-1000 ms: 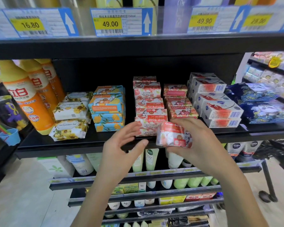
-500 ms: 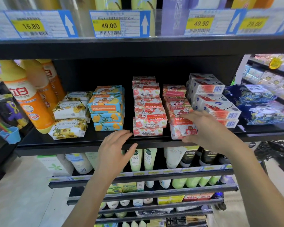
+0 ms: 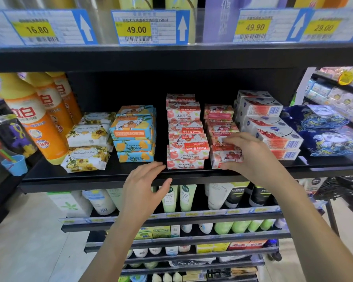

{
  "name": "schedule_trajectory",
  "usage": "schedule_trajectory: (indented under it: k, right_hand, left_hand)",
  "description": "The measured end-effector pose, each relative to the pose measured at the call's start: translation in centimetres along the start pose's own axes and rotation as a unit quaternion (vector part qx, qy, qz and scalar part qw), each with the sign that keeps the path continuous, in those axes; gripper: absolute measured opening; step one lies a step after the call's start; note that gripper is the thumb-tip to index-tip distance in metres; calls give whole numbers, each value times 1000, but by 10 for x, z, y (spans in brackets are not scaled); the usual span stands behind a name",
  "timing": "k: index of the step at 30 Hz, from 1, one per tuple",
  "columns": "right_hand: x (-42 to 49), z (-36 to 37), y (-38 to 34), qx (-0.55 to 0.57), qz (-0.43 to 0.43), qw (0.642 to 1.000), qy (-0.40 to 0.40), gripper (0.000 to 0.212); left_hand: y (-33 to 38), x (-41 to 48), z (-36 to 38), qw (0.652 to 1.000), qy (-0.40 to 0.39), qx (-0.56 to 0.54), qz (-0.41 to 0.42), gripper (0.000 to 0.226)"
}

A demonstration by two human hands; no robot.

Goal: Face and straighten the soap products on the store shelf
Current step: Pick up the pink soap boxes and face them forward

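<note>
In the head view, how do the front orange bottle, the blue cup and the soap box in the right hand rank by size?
Largest: front orange bottle, plainly.
Then blue cup and soap box: they look about alike, and the right hand hides part of the box, so no ranking between them.

Orange bottles (image 3: 35,127) far left, blue patterned packs (image 3: 322,121) far right — pale tubes (image 3: 184,197), perhaps cleansers, below

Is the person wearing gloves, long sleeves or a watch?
No. The left hand and right hand have no gloves, rings or watch. The left forearm and right forearm are uncovered too, with no sleeve showing.
</note>
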State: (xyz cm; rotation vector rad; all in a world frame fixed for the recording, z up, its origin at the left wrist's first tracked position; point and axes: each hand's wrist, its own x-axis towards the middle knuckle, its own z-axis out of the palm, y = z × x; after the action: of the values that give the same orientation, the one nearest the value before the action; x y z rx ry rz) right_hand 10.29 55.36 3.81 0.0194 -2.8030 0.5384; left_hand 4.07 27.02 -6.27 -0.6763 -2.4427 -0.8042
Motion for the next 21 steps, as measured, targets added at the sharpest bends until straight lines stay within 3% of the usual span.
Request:
schedule_trajectory:
  k: [4, 9, 21]
  right_hand:
    - [10, -8, -28, 79, -25, 996, 21, 94]
    - [31, 1, -50, 72, -27, 997, -32, 106]
    - [28, 24, -46, 106, -36, 994, -2, 91]
  left_hand:
    - [0, 0, 0, 1000, 1, -5, -3, 50]
    - [0, 0, -2, 1000, -1, -17, -11, 51]
    - [8, 1, -5, 998, -13, -31, -47, 49]
